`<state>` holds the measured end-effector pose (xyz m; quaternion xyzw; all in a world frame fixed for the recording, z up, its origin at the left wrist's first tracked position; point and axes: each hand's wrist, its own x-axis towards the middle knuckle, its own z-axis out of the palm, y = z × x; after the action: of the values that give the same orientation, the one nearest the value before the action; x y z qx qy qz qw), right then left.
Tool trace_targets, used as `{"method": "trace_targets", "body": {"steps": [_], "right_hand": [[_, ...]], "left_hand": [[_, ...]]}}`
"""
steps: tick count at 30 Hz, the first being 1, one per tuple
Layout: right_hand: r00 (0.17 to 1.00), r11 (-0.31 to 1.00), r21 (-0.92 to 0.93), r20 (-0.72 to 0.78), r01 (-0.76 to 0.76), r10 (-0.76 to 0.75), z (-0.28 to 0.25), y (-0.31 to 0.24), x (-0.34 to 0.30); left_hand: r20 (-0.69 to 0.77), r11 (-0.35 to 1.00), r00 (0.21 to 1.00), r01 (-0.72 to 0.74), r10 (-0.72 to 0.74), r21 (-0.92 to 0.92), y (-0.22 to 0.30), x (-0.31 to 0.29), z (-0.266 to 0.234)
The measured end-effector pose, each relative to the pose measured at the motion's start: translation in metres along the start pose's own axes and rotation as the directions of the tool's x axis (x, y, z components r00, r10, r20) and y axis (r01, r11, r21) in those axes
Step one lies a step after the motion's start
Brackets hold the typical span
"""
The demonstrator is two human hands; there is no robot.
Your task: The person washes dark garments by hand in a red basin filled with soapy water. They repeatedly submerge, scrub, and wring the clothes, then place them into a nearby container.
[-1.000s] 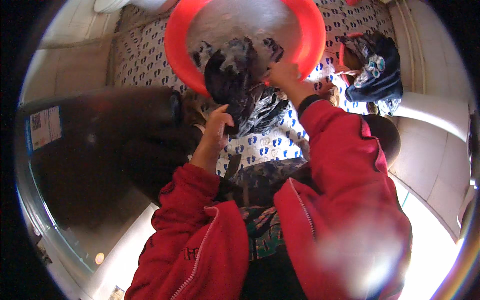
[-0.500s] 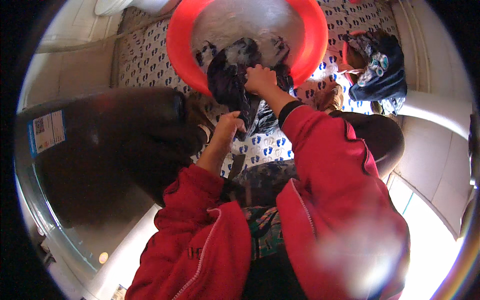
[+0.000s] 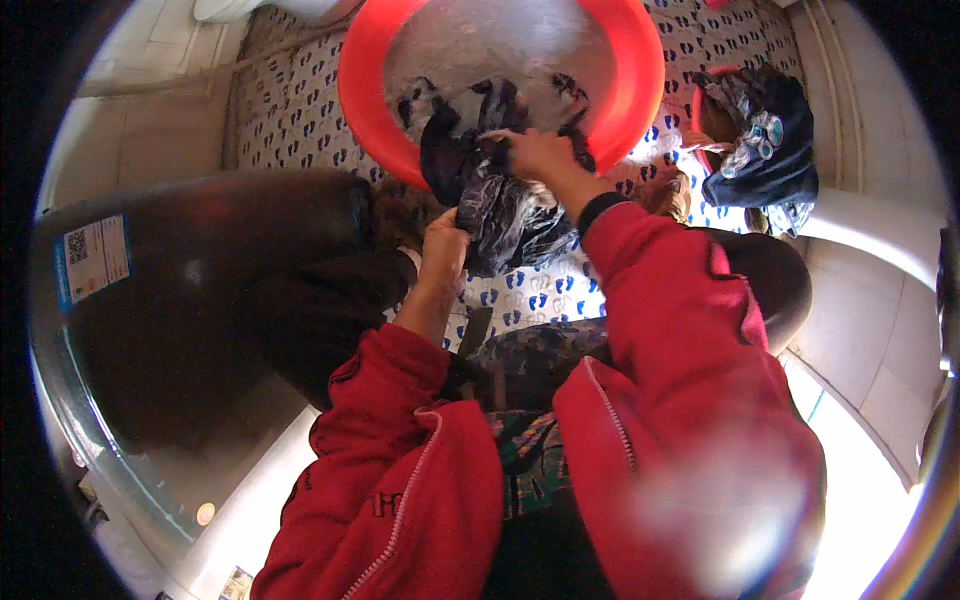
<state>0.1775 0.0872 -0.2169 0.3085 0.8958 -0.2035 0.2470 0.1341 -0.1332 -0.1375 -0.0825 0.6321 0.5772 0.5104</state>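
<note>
A wet, dark garment with pale streaks hangs over the near rim of a red basin, part of it lying in the cloudy water. My left hand is closed around the garment's left edge, below the rim. Just above the cloth, at the rim, is my right hand. One of its fingers stretches out to the left across the dark fabric, and its other fingers are partly hidden. Whether those press on the cloth, I cannot tell.
Clothes are heaped over a smaller red container on the right. A large dark glossy appliance with a label stands close on my left. The floor has a footprint pattern. A white pipe runs along the right wall.
My right hand has shifted slightly right and loosened from its closed grip, one finger now stretched out. My left hand has moved slightly left, and more streaked fabric shows between the hands.
</note>
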Motion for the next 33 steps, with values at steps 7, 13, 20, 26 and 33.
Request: {"method": "trace_targets", "body": {"steps": [7, 13, 20, 26, 33], "right_hand": [[0.992, 0.992, 0.026, -0.043, 0.121, -0.120, -0.005, 0.013, -0.035], [0.899, 0.928, 0.107, -0.308, 0.358, -0.311, 0.029, 0.004, -0.050], [0.906, 0.670, 0.613, -0.335, 0.419, -0.260, 0.045, -0.031, -0.025], [0.939, 0.883, 0.385, -0.308, 0.269, -0.151, 0.026, -0.065, -0.020], [0.911, 0.874, 0.280, -0.233, 0.397, -0.339, 0.024, -0.058, -0.044]], "left_hand": [[-0.174, 0.750, 0.848, -0.323, 0.500, 0.577, -0.041, 0.068, -0.014], [-0.158, 0.860, 0.940, -0.198, 0.302, 0.470, -0.041, 0.098, 0.005], [-0.096, 0.844, 0.968, 0.150, -0.231, -0.515, -0.031, 0.057, -0.006], [-0.114, 0.856, 0.955, 0.186, -0.272, -0.482, 0.001, -0.010, 0.020], [-0.309, 0.954, 0.950, -0.048, -0.048, -0.295, -0.039, 0.036, -0.003]]}}
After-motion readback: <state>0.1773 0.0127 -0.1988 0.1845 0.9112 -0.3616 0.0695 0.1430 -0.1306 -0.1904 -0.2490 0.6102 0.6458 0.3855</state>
